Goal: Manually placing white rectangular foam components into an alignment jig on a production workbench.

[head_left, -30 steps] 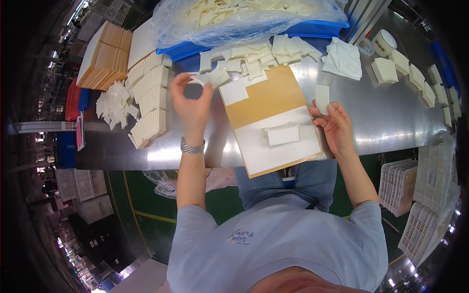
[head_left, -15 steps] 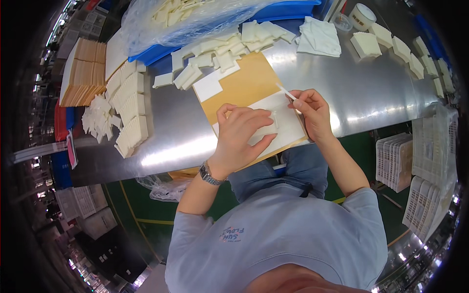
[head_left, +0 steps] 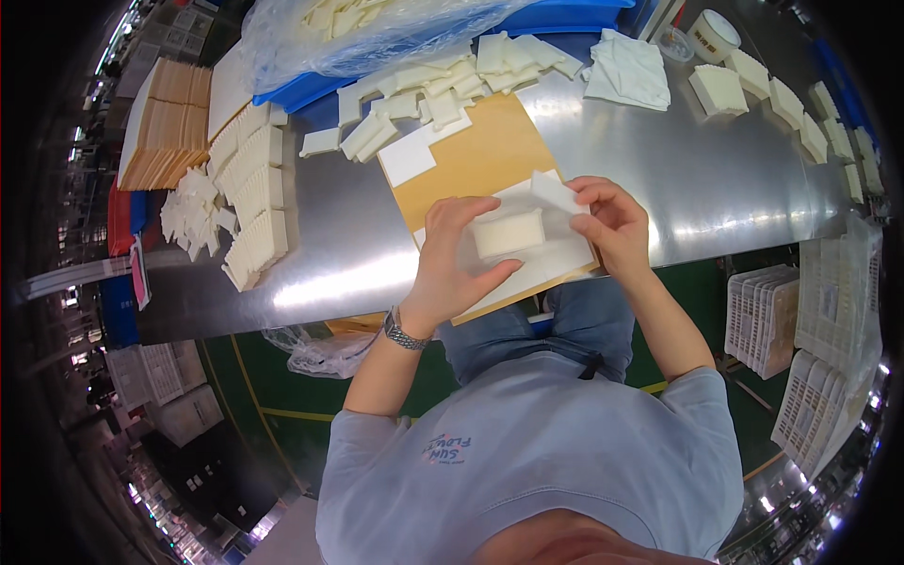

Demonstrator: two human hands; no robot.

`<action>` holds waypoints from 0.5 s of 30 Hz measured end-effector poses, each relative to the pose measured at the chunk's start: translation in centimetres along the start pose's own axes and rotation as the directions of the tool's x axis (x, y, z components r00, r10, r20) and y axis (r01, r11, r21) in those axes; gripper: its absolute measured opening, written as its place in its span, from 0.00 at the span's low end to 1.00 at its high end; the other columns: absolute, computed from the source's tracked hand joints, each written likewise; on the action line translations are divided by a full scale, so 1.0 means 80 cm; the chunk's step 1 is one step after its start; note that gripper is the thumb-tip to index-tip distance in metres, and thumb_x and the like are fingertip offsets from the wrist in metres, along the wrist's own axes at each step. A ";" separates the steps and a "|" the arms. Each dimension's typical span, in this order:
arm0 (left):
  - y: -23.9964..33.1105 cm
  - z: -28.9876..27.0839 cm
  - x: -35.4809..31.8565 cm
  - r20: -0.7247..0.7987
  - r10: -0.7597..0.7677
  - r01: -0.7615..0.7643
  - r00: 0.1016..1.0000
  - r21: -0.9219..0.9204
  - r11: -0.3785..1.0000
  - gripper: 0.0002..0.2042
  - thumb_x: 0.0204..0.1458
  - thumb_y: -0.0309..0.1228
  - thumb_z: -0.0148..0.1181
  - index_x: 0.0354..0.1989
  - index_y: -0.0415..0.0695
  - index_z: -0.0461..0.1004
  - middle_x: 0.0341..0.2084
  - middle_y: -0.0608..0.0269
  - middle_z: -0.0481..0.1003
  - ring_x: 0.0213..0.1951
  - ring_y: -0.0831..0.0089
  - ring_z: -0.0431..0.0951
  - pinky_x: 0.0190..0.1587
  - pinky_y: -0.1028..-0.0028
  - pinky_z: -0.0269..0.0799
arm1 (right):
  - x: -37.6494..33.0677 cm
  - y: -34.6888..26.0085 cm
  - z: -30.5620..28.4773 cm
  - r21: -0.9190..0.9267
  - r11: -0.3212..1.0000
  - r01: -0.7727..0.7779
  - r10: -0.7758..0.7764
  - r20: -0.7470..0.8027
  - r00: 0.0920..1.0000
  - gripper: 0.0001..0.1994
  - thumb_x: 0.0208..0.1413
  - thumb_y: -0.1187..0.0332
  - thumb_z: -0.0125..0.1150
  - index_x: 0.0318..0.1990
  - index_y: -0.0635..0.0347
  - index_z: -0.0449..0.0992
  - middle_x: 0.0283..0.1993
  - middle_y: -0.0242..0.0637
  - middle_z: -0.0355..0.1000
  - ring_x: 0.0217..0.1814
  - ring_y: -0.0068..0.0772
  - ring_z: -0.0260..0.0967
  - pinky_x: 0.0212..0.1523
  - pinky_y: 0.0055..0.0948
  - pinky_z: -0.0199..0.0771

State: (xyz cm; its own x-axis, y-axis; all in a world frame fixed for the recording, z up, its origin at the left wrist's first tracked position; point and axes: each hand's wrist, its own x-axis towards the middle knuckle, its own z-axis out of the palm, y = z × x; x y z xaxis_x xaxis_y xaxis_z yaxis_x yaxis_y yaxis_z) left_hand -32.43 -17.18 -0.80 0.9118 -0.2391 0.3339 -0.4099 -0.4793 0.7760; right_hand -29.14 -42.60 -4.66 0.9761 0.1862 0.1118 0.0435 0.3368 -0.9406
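Note:
My right hand (head_left: pixel 617 226) pinches one thin, flat cream-white plastic piece (head_left: pixel 554 191) at its right end and holds it tilted above the white paper. Beside it, my left hand (head_left: pixel 450 252) is open, thumb and fingers spread apart at the left end of a similar cream-white rectangular piece (head_left: pixel 511 234). That piece lies on a white sheet (head_left: pixel 556 259), which rests on a tan cardboard sheet (head_left: pixel 490 146). Whether the left fingertips touch it, I cannot tell.
Loose cream pieces (head_left: pixel 428 85) are heaped past the cardboard, before a plastic-lined blue bin (head_left: pixel 301 92). Rows of stacked pieces (head_left: pixel 256 202) stand left, near a cardboard pile (head_left: pixel 169 127). A white cloth (head_left: pixel 626 71), a tub (head_left: pixel 713 38) and more stacks (head_left: pixel 718 91) are far right.
The piece in my right hand has turned from edge-on to showing its flat face. My left hand's fingers have spread and drawn back, uncovering the piece on the paper.

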 end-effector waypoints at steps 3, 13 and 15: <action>-0.016 0.005 -0.015 -0.051 -0.047 0.038 0.998 -0.165 0.986 0.33 0.42 0.22 0.76 0.59 0.42 0.67 0.51 0.56 0.76 0.58 0.63 0.74 0.64 0.63 0.66 | 0.001 -0.023 0.016 -0.429 0.837 0.339 -0.250 0.251 0.935 0.15 0.45 0.80 0.73 0.42 0.60 0.79 0.55 0.41 0.76 0.53 0.40 0.69 0.55 0.37 0.69; -0.024 0.010 -0.023 -0.026 -0.068 0.059 0.997 -0.263 0.963 0.32 0.44 0.18 0.74 0.59 0.41 0.67 0.52 0.56 0.76 0.56 0.66 0.75 0.62 0.65 0.69 | 0.004 -0.032 0.044 -0.572 0.622 0.535 -0.321 0.438 0.840 0.16 0.39 0.76 0.76 0.40 0.56 0.84 0.53 0.35 0.80 0.49 0.41 0.67 0.50 0.35 0.69; -0.025 0.010 -0.023 -0.018 -0.062 0.055 0.998 -0.262 0.964 0.32 0.44 0.19 0.74 0.59 0.42 0.67 0.52 0.55 0.77 0.56 0.65 0.76 0.61 0.65 0.70 | 0.004 -0.032 0.045 -0.572 0.622 0.534 -0.319 0.438 0.840 0.16 0.39 0.76 0.76 0.40 0.56 0.84 0.53 0.34 0.80 0.49 0.41 0.67 0.50 0.35 0.69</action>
State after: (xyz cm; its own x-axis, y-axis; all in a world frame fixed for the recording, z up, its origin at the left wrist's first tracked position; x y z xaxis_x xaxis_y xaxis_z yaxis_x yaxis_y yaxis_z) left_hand -33.34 -16.48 -3.38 0.9357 -0.1942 0.2947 -0.3381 -0.2541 0.9062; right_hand -29.68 -40.07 -1.08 0.7133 0.4533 0.5346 0.6705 -0.2193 -0.7088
